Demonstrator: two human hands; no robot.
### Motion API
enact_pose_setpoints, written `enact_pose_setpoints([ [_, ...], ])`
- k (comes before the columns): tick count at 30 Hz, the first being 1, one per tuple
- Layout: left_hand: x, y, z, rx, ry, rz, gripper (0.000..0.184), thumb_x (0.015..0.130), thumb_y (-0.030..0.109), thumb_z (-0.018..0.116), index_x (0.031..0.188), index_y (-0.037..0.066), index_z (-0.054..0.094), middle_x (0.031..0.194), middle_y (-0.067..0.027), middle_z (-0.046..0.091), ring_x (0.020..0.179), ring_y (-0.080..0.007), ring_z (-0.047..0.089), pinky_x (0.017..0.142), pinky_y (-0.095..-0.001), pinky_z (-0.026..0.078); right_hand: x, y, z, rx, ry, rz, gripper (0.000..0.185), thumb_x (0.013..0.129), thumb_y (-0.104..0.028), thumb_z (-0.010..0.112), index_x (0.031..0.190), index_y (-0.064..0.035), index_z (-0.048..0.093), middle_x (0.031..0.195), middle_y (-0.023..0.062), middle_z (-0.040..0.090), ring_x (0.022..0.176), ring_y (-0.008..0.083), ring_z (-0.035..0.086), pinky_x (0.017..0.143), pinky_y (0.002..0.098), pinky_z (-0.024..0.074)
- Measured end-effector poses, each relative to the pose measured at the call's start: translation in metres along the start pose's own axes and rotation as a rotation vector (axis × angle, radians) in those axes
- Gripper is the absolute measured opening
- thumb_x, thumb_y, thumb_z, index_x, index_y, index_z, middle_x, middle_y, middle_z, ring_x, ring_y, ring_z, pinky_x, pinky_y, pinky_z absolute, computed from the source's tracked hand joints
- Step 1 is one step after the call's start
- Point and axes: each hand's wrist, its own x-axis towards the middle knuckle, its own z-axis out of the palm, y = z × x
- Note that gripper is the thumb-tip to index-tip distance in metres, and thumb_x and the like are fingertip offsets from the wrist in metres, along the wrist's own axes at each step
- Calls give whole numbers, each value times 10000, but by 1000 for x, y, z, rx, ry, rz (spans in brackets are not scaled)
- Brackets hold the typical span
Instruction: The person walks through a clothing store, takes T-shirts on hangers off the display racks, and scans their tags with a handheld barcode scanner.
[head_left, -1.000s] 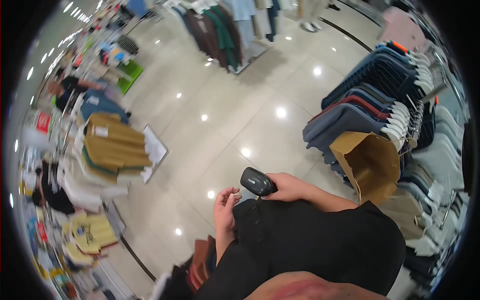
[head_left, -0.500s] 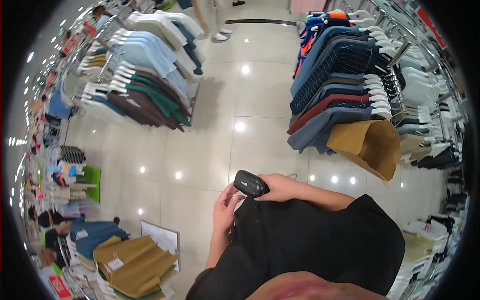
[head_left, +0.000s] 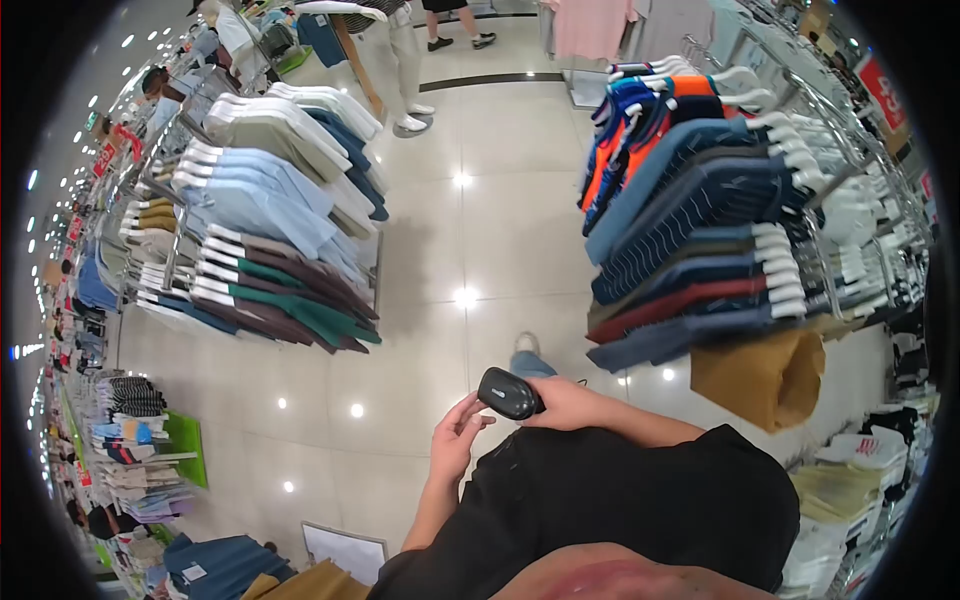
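My right hand (head_left: 562, 402) is wrapped round a black handheld scanner (head_left: 508, 394) with a rounded, glossy head and a small pale logo. It is held in front of my black shirt (head_left: 630, 480). The grip is hidden under the hand. My left hand (head_left: 457, 430) is beside the scanner's left edge, thumb and fingers apart. Its fingertips are close to the casing; whether they touch it I cannot tell. Below the scanner, part of my leg and a light shoe (head_left: 527, 345) show over the tiled floor.
Shirts on white hangers fill a rack (head_left: 270, 230) on the left and another rack (head_left: 700, 220) on the right. A brown paper bag (head_left: 735, 375) hangs at the right rack's near end. Mannequin legs (head_left: 405, 70) and a walking person's legs (head_left: 455, 22) are ahead. A white-faced board (head_left: 345, 552) stands lower left.
The racks and paper bag sit lower in view, and more shows ahead. A light shoe now appears under the scanner. The right hand still grips the scanner; the left stays beside it.
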Motion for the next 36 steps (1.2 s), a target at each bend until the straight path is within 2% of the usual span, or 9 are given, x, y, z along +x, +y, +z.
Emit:
enact_pose_setpoints([
  [5, 93, 63, 7, 74, 71, 21, 493, 1042, 84, 584, 1517, 16, 472, 1380, -152, 640, 1093, -238, 690, 942, -344, 521, 90, -2, -93, 83, 12, -141, 536, 839, -337, 793, 1241, -15, 642, 1091, 217, 732, 1032, 391, 699, 894, 456, 543],
  [8, 168, 93, 9, 56, 129, 32, 362, 1039, 109, 608, 1380, -7, 577, 1283, -147, 678, 1031, -231, 696, 921, -345, 528, 135, 3, -155, 7, 55, -169, 507, 828, -323, 796, 1216, -29, 654, 1070, 201, 738, 1015, 404, 695, 875, 460, 548],
  [10, 221, 91, -2, 91, 231, -15, 180, 1031, 125, 635, 1149, -11, 644, 1100, -128, 713, 947, -209, 694, 896, -347, 537, 162, 17, -196, 49, 158, -170, 504, 824, -315, 801, 1212, -29, 654, 1062, 202, 738, 1012, 408, 693, 871, 460, 547],
  [13, 279, 115, -2, 53, 249, 21, 128, 1021, 130, 658, 995, 7, 633, 931, -95, 704, 880, -189, 687, 878, -344, 542, 181, 33, -243, 52, 258, -34, 493, 823, -291, 814, 1207, -32, 646, 1055, 200, 735, 1012, 403, 695, 870, 453, 544],
  [16, 336, 130, -9, 45, 212, 3, 117, 1021, 123, 655, 959, 29, 621, 876, -75, 694, 822, -177, 687, 831, -328, 550, 205, 49, -280, 240, 352, 21, 515, 841, -296, 821, 1245, -39, 631, 1104, 181, 724, 1041, 342, 697, 912, 408, 532],
  [21, 451, 137, -30, -76, 189, -112, 158, 1051, 152, 614, 940, 42, 589, 846, -58, 660, 785, -164, 660, 798, -310, 552, 264, 66, -343, 271, 366, 46, 554, 834, -279, 833, 1286, -42, 616, 1127, 171, 727, 1068, 339, 691, 937, 409, 524],
  [23, 513, 144, -42, -87, 151, -133, 151, 1052, 153, 612, 953, 41, 595, 849, -50, 649, 789, -161, 654, 790, -302, 547, 299, 70, -359, 267, 520, 118, 535, 843, -267, 824, 1283, -42, 619, 1126, 170, 727, 1080, 345, 690, 943, 414, 524],
  [31, 769, 262, -5, 102, -211, -100, 110, 1017, 141, 657, 994, 36, 635, 853, -42, 668, 818, -140, 662, 805, -288, 514, 415, 36, -474, 195, 743, 175, 534, 830, -285, 817, 1252, -23, 621, 1096, 202, 715, 1047, 352, 689, 917, 424, 531],
  [36, 845, 297, 11, 109, -406, -138, 135, 1025, 156, 646, 996, 25, 628, 863, -53, 673, 829, -163, 665, 824, -317, 519, 466, 34, -529, 218, 789, 255, 517, 828, -304, 824, 1215, -18, 635, 1045, 181, 726, 972, 344, 705, 862, 412, 544],
])
